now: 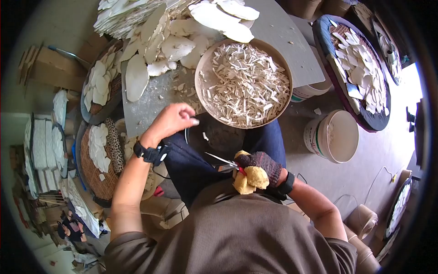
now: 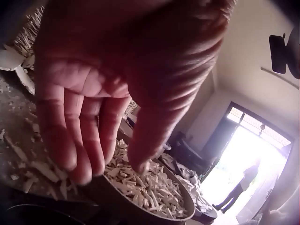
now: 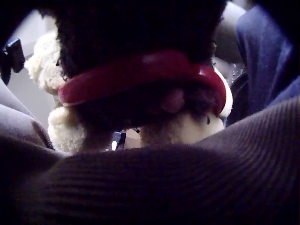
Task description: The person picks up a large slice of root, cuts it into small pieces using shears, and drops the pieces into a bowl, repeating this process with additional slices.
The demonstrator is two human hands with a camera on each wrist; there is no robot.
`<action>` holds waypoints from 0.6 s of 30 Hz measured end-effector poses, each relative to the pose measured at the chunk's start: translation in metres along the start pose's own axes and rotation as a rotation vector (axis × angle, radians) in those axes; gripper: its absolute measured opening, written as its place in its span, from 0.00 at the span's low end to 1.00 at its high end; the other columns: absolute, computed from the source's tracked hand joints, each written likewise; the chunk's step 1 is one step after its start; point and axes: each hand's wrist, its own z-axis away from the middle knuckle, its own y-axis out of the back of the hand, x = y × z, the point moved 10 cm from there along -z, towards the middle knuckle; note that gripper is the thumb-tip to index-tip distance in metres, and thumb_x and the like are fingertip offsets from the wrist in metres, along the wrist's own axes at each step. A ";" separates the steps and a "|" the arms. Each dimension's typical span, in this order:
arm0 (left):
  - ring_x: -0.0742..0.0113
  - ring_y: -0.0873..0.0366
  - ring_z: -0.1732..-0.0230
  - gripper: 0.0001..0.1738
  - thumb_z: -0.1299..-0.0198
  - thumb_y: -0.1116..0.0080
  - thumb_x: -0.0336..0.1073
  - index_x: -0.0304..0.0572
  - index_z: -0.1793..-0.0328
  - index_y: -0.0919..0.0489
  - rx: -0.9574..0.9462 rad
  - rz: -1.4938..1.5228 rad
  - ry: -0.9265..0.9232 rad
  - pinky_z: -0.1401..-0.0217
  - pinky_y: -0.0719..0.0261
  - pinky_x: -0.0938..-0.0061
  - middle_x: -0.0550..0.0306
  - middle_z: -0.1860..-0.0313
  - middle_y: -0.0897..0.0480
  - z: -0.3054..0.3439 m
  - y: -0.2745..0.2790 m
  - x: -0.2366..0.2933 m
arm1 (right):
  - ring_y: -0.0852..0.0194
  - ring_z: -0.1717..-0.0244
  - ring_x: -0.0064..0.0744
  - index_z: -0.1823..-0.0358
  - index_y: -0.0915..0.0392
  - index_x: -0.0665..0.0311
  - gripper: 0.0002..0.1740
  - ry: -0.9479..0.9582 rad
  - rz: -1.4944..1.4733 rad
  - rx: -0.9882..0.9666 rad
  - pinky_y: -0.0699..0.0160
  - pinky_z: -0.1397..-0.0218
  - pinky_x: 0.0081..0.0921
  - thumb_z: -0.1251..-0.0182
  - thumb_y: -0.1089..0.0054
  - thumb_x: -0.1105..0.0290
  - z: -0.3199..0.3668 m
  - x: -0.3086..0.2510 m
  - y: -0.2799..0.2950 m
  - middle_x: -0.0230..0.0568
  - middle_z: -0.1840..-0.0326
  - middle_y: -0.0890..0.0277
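My bare left hand (image 1: 171, 119) hovers left of a round tray (image 1: 199, 93) heaped with thin white strips (image 1: 248, 84). In the left wrist view its fingers (image 2: 89, 136) hang loosely bent, holding nothing visible. A small white piece (image 1: 205, 136) shows below the tray, above the dark space between the knees. My right hand (image 1: 262, 166), in a dark knitted glove with yellow padding (image 1: 257, 177), grips red-handled scissors (image 1: 221, 158) near the lap, blades pointing left. The red handle (image 3: 136, 72) loops around the gloved fingers in the right wrist view.
Large white slices (image 1: 175, 48) pile up on the grey board (image 1: 283, 41) beyond the tray. White buckets (image 1: 340, 137) stand to the right, beside a round rack of slices (image 1: 360, 68). More racks (image 1: 98, 155) lie left. A person (image 2: 241, 187) stands in the bright doorway.
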 end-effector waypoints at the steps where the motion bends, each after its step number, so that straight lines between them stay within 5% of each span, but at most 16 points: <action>1: 0.75 0.24 0.69 0.14 0.49 0.32 0.37 0.36 0.60 0.18 0.074 -0.044 -0.032 0.62 0.24 0.77 0.60 0.72 0.19 -0.007 0.006 0.006 | 0.19 0.63 0.48 0.58 0.24 0.62 0.12 0.004 0.005 -0.005 0.22 0.62 0.33 0.41 0.44 0.67 -0.001 0.000 0.000 0.47 0.67 0.21; 4: 0.80 0.28 0.75 0.09 0.43 0.38 0.31 0.35 0.58 0.19 0.164 0.051 -0.199 0.68 0.27 0.81 0.66 0.75 0.22 -0.036 0.007 0.029 | 0.19 0.63 0.47 0.58 0.24 0.62 0.12 0.012 0.032 -0.030 0.22 0.62 0.33 0.42 0.43 0.67 -0.008 -0.002 -0.001 0.47 0.67 0.21; 10: 0.59 0.22 0.65 0.11 0.46 0.42 0.28 0.46 0.56 0.18 0.436 -0.337 -0.475 0.59 0.24 0.69 0.54 0.64 0.21 -0.092 0.004 0.079 | 0.19 0.64 0.46 0.58 0.24 0.62 0.11 -0.042 0.052 -0.040 0.22 0.62 0.33 0.41 0.44 0.68 -0.008 0.013 -0.004 0.47 0.67 0.21; 14: 0.54 0.23 0.59 0.03 0.48 0.42 0.30 0.46 0.66 0.20 0.536 -0.660 -0.466 0.56 0.24 0.63 0.55 0.59 0.24 -0.118 0.000 0.082 | 0.19 0.64 0.46 0.57 0.24 0.61 0.12 -0.077 0.066 -0.031 0.22 0.63 0.34 0.42 0.43 0.67 -0.007 0.015 0.001 0.47 0.67 0.21; 18: 0.57 0.21 0.63 0.02 0.49 0.40 0.33 0.46 0.71 0.21 0.426 -0.578 -0.341 0.59 0.23 0.64 0.57 0.66 0.21 -0.121 0.008 0.081 | 0.19 0.65 0.47 0.58 0.24 0.61 0.12 -0.101 0.072 0.006 0.22 0.64 0.35 0.42 0.43 0.66 -0.003 0.018 0.008 0.47 0.69 0.21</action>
